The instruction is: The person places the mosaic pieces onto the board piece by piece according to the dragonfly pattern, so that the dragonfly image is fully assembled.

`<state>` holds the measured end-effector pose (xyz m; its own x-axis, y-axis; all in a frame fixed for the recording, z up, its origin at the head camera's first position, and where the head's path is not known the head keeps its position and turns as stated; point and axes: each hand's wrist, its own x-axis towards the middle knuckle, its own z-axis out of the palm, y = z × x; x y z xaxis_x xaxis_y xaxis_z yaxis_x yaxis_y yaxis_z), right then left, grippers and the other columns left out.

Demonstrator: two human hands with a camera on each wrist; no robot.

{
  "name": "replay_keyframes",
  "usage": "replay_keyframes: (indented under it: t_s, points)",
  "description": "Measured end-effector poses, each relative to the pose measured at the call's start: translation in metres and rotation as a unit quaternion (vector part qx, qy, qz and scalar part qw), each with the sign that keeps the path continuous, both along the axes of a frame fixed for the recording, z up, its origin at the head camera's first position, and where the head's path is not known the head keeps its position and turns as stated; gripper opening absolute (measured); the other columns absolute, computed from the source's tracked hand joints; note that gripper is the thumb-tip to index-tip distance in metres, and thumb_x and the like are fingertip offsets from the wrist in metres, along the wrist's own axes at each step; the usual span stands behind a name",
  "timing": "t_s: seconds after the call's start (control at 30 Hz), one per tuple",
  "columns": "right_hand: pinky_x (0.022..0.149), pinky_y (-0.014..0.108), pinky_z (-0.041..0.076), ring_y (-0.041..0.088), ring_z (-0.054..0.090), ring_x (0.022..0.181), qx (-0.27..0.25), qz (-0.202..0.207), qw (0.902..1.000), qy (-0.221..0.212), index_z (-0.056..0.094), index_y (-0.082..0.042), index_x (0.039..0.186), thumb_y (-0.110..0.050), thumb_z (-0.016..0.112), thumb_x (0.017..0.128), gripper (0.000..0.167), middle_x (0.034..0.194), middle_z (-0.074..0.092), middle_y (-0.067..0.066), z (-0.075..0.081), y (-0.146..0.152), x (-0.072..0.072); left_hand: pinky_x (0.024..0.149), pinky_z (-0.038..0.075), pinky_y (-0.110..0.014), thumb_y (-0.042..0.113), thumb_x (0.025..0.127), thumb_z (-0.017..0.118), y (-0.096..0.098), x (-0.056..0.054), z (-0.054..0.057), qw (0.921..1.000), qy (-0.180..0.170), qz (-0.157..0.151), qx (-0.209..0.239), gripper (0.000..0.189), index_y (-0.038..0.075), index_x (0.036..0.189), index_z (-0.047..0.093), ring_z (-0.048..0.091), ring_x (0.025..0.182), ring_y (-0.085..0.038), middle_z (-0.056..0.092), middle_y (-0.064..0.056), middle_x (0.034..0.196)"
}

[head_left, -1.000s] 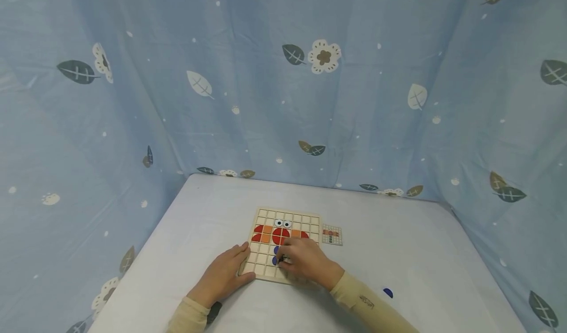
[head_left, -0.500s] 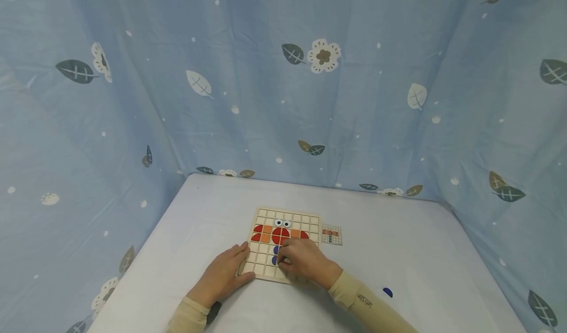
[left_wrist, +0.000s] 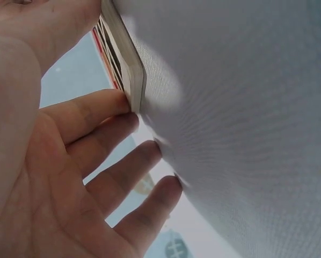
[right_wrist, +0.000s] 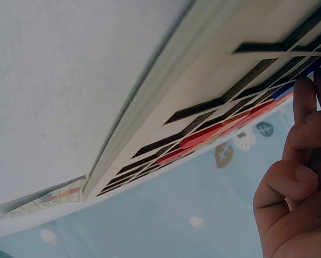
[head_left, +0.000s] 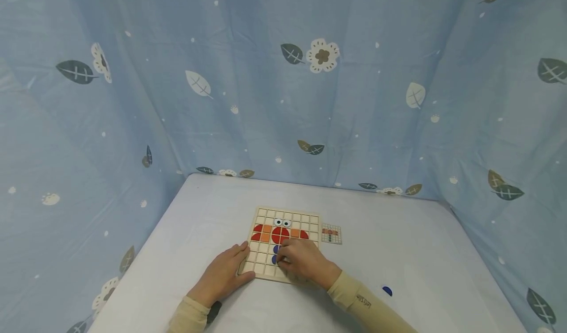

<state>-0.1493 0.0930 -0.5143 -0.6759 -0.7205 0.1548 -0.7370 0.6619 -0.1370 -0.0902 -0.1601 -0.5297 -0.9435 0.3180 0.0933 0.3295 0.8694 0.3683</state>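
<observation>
A wooden grid board (head_left: 260, 269) lies on the table with red, orange, eye-patterned and blue pieces in its cells. My left hand (head_left: 223, 274) steadies the board's near left corner, thumb on the near edge and fingers spread along the left side; the left wrist view shows fingertips touching the board corner (left_wrist: 133, 80) and the cloth. Over the lower middle cells, my right hand (head_left: 305, 260) has its fingers curled, thumb and index pinching at a blue piece (right_wrist: 312, 66) mostly hidden by them. Two blue pieces, upper (head_left: 276, 249) and lower (head_left: 274, 259), show left of the fingertips.
A small pattern card (head_left: 331, 234) lies against the board's right side. One loose blue half-round piece (head_left: 387, 291) sits on the white tabletop (head_left: 425, 254) near the right forearm. Blue printed curtains (head_left: 248, 101) enclose the table's back and sides.
My right fingertips have shifted very slightly over the same cells, and the dark sliver seen between them earlier no longer shows. My left hand stays on the board's corner.
</observation>
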Motion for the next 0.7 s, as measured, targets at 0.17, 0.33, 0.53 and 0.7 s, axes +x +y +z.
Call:
replay_keyframes:
  t_s: [0.17, 0.33, 0.53, 0.7]
  points:
    - [0.067, 0.015, 0.052, -0.003, 0.061, 0.079, -0.002, -0.003, 1.0000, 0.003, 0.081, -0.028, 0.090, -0.031, 0.081, 0.087, 0.004, 0.089, 0.068, -0.017, 0.000, 0.000, 0.000, 0.111, 0.043, -0.052, 0.045, 0.090, 0.076, 0.000, 0.000, 0.001, 1.0000, -0.005, 0.001, 0.002, 0.072, -0.002, 0.141, 0.057, 0.050, 0.135, -0.038, 0.052, -0.014, 0.150]
    - [0.068, 0.016, 0.053, -0.002, 0.061, 0.081, -0.006, -0.005, 1.0000, -0.005, 0.080, -0.029, 0.092, -0.032, 0.081, 0.087, 0.006, 0.091, 0.068, -0.017, -0.001, 0.002, 0.002, 0.112, 0.042, -0.051, 0.045, 0.089, 0.076, 0.000, 0.001, 0.001, 1.0000, -0.004, 0.001, 0.001, 0.073, -0.002, 0.141, 0.057, 0.050, 0.136, -0.037, 0.052, -0.014, 0.150]
    - [0.066, 0.019, 0.053, 0.000, 0.064, 0.082, -0.034, -0.016, 0.9992, 0.014, 0.080, -0.027, 0.097, -0.032, 0.079, 0.089, 0.010, 0.096, 0.070, -0.014, 0.003, 0.013, 0.008, 0.112, 0.042, -0.050, 0.045, 0.089, 0.076, 0.001, -0.001, 0.000, 1.0000, -0.006, 0.005, -0.006, 0.073, -0.001, 0.141, 0.057, 0.049, 0.136, -0.036, 0.052, -0.013, 0.150]
    - [0.066, 0.022, 0.056, 0.005, 0.067, 0.083, -0.054, -0.033, 0.9976, 0.030, 0.079, -0.023, 0.099, -0.031, 0.076, 0.091, 0.012, 0.098, 0.073, -0.011, 0.010, 0.027, 0.013, 0.113, 0.042, -0.051, 0.047, 0.089, 0.076, 0.000, -0.001, 0.000, 0.9999, -0.011, 0.007, -0.006, 0.074, -0.001, 0.142, 0.057, 0.048, 0.137, -0.036, 0.051, -0.012, 0.151]
